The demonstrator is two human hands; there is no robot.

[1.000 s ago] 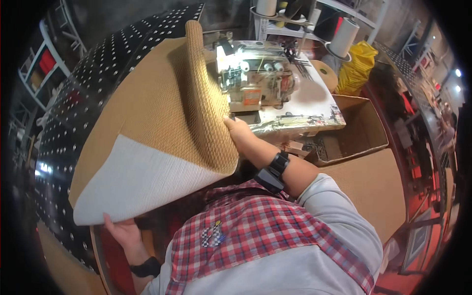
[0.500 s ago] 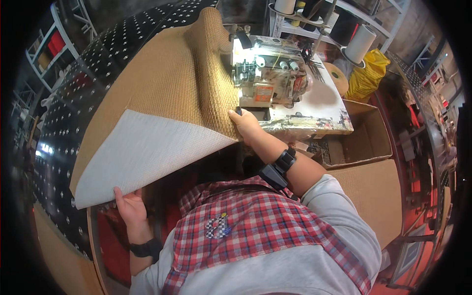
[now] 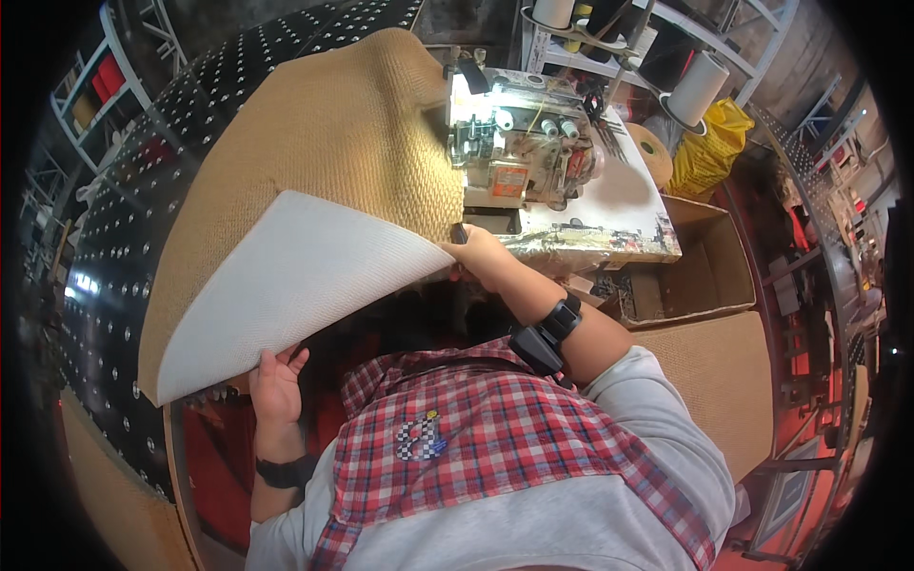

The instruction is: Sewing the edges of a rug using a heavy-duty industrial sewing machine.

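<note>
A large tan woven mat (image 3: pixel 333 124) with a white underside (image 3: pixel 286 276) is folded over and lies across the black studded table toward the sewing machine (image 3: pixel 519 152). My left hand (image 3: pixel 276 381) grips the mat's near edge from below at the lower left. My right hand (image 3: pixel 481 255) holds the mat's folded corner right in front of the machine's bed. A black band sits on each wrist. My plaid apron and grey sleeves fill the lower middle.
The black studded table (image 3: pixel 105 238) runs along the left. An open cardboard box (image 3: pixel 700 271) stands right of the machine, with another tan mat (image 3: pixel 719 381) below it. Thread cones (image 3: pixel 700 86), a tan tape roll and a yellow bag (image 3: pixel 714 143) sit behind.
The mat has swung over to the right, its white underside now lower and nearer the machine. My right hand has followed its corner up to the machine's bed; my left hand has risen under the edge.
</note>
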